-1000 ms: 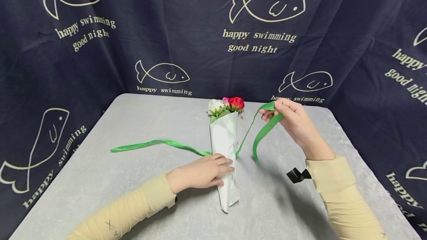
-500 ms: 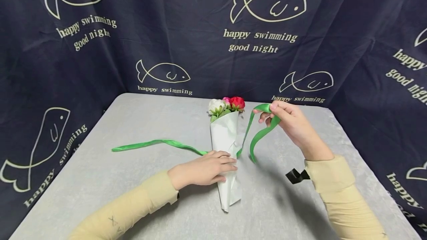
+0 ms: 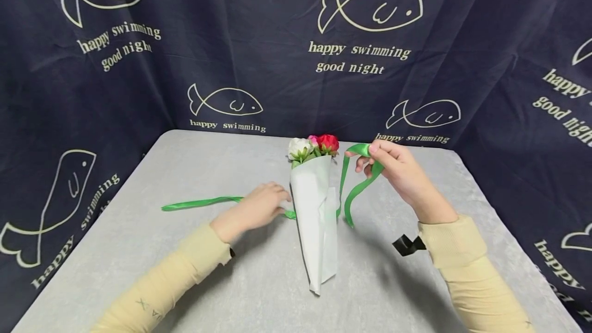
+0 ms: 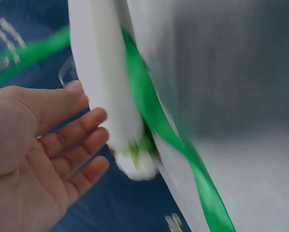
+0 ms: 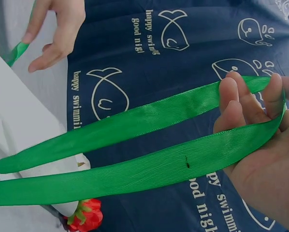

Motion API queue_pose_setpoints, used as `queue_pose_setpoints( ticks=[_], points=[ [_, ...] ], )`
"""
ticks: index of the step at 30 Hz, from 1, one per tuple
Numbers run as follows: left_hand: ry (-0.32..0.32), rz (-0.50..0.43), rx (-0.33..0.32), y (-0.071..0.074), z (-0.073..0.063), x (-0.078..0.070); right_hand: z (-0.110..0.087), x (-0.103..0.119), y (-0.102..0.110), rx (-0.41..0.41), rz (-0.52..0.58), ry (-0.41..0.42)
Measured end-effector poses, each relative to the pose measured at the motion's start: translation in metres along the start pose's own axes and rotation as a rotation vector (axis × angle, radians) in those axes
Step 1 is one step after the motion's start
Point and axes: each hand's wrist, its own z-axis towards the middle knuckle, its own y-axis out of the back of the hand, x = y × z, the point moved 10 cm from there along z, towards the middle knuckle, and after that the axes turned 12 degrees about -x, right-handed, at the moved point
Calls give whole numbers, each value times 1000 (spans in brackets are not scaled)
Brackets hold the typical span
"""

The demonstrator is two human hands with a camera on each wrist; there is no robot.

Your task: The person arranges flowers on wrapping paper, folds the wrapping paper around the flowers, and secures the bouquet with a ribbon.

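Observation:
A bouquet wrapped in white paper [image 3: 311, 209] lies on the table, with a white flower [image 3: 299, 149], a red flower [image 3: 327, 144] and a bit of pink at its far end. Under it runs a green ribbon [image 3: 199, 203], coming out on both sides. My right hand [image 3: 400, 176] pinches the ribbon's right part between thumb and fingers, raised above the table, its loose end hanging down. Left of the wrapping, my left hand [image 3: 254, 207] is over the ribbon's other part, fingertips close to the paper. Its fingers look loosely bent in the left wrist view.
The grey table [image 3: 222, 281] ends at a dark blue curtain [image 3: 287, 30] printed with fish and lettering, which surrounds it at the back and sides. A black strap end [image 3: 409, 245] sticks out by the right sleeve [image 3: 458, 245].
My left hand has come off the bouquet and moved left over the ribbon. The paper's right flap has spread outward. My right hand has shifted slightly left with the ribbon.

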Motion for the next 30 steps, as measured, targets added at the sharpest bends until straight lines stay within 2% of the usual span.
queue_pose_setpoints(
  ticks=[3, 5, 7, 12, 14, 18, 21, 27, 30],
  points=[
    [81, 8, 58, -4, -7, 31, 0, 0, 0, -2, 5, -3],
    [102, 4, 103, -10, -13, 45, 0, 0, 0, 0, 7, -7],
    [107, -10, 123, -14, -18, 54, 0, 0, -1, 3, 9, -9],
    [103, -60, 88, -11, -23, 66, 0, -1, 0, 1, 11, -13],
    [142, -121, 100, -8, -25, 72, -1, -2, 3, -8, 11, -17],
    [276, -328, 147, -1, -30, 85, -4, -4, 9, -50, -18, -29],
    [351, -457, 145, 10, -32, 89, -6, -5, 14, -91, -48, -38],
    [471, -664, 111, 32, -32, 88, -7, -9, 21, -139, -70, -69],
    [536, -765, 104, 38, -31, 85, -8, -12, 25, -164, -61, -92]
  ],
)
